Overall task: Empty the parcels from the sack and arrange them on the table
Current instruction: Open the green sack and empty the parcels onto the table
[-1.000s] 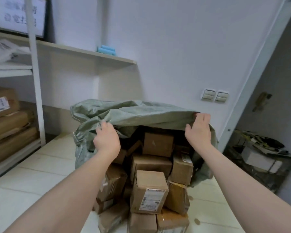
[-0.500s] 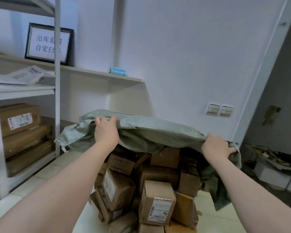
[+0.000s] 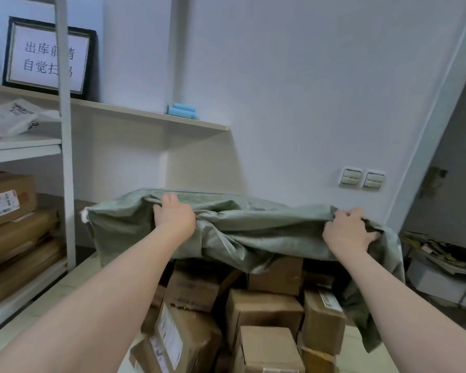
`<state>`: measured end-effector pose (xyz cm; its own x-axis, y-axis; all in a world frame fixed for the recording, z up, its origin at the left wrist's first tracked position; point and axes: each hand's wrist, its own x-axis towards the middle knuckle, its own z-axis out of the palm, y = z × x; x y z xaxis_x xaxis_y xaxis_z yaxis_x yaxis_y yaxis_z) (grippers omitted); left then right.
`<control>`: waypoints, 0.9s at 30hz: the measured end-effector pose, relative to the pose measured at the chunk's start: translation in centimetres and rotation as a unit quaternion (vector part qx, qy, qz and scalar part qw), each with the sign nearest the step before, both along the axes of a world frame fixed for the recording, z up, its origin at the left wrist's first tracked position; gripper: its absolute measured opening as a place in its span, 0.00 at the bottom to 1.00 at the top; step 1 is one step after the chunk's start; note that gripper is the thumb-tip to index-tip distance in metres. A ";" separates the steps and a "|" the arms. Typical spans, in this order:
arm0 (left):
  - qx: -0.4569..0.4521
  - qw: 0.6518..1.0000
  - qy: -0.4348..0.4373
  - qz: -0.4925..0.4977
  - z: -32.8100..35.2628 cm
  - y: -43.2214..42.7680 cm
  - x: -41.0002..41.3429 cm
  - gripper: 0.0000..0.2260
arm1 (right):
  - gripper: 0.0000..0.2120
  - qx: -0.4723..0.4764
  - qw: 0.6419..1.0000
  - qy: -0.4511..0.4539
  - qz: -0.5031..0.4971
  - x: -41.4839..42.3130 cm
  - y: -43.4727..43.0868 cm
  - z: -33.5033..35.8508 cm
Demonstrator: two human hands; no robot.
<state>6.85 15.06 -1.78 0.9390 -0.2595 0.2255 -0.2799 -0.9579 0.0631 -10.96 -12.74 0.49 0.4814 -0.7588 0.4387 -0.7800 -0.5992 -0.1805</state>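
Head view, the only one. Green woven sack [image 3: 253, 227] is held up across the middle of the scene and drapes over the far top of a heap of brown cardboard parcels [image 3: 264, 310].

Left hand [image 3: 174, 215] has its fingers curled into a bunched fold at the sack's far left. Right hand [image 3: 347, 228] has its fingers curled over the right edge, thumb spread below, pinching fabric. Both hold cloth only, no parcel. The wide two-point grip likely serves to lift the sack off the boxes so they slide out.

Parcels sit piled near-centre on the pale table [image 3: 65, 289], mostly outside the sack, with the top ones under its hem. None are arranged yet.

Far left is a shelf rack [image 3: 65, 130] with a framed sign [image 3: 49, 53] and more boxes. Wall switches [image 3: 362, 179] are far right.
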 end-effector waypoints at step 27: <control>-0.347 0.933 0.096 -0.030 -11.7 -7.6 20.4 0.18 | 0.20 0.223 0.936 0.105 0.251 17.8 -7.0 -8.6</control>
<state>27.29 7.45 -13.46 0.9678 -0.1672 0.1884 -0.2519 -0.6512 0.7159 6.80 -19.70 -8.13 0.8667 -0.4987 -0.0124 -0.4666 -0.8015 -0.3741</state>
